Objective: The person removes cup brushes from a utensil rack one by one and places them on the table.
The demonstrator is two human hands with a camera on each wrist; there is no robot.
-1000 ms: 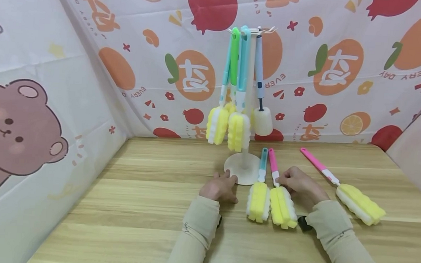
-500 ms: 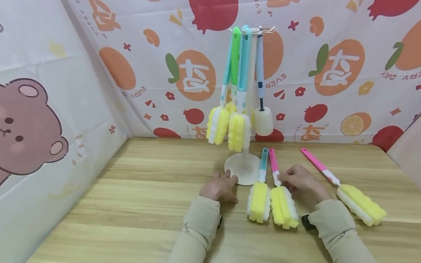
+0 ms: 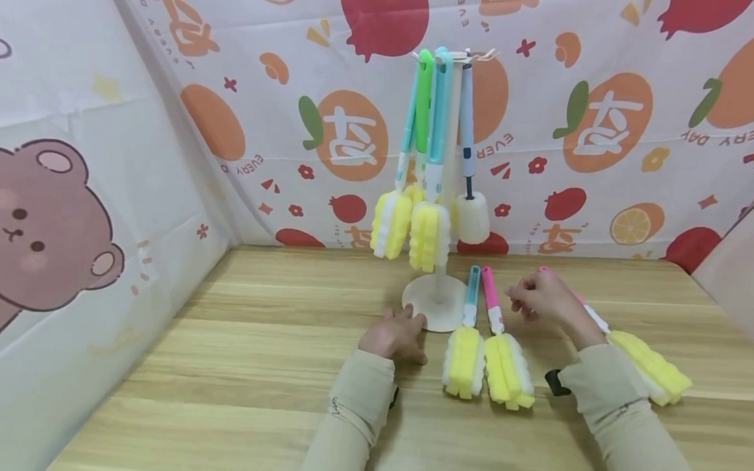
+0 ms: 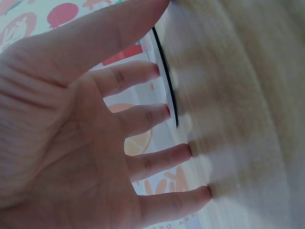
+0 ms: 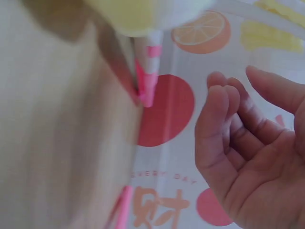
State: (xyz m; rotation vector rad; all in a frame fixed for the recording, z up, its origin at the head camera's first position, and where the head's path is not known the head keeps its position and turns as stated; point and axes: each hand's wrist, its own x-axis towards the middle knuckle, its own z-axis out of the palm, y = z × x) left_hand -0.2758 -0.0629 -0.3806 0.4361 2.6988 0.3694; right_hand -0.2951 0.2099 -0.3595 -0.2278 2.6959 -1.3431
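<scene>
The left hand [image 3: 394, 336], fingers spread, touches the rack base [image 3: 433, 311], perhaps steadying it, while the right hand [image 3: 545, 299], thumb and fingers apart, holds nothing near the pink-handled sponge brush [image 3: 502, 349] beside the teal-handled brush [image 3: 465, 347] on the counter [image 3: 248, 371]

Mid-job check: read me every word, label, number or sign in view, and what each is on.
"EVERY DAY": patterned backdrop, right wrist view.
"财": same backdrop, below those words.
Left sleeve and right sleeve: small dark marks, too small to read.
Brushes and stand: no lettering I can make out.
</scene>
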